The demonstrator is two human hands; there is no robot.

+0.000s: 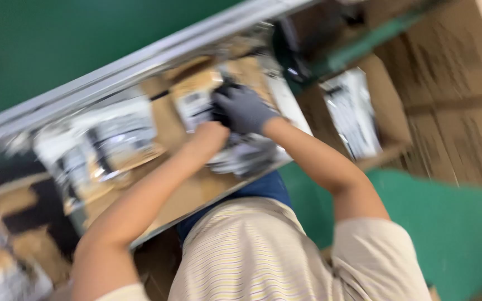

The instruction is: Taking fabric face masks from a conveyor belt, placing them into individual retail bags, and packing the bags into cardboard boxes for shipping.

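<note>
Two hands meet over clear plastic packets on a cardboard-topped bench.

The grey-gloved right hand [245,108] curls over a dark item atop the packet pile [241,153] near the bench's front edge; the bare left hand [210,136] presses beside it, its grip too blurred to tell.

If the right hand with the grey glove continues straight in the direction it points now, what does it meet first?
The gloved right hand points up and left across the cardboard tray. It already touches a dark item, probably a packet lying there; the blur hides which. Beyond lies the metal rail, though depth is unclear.
</note>
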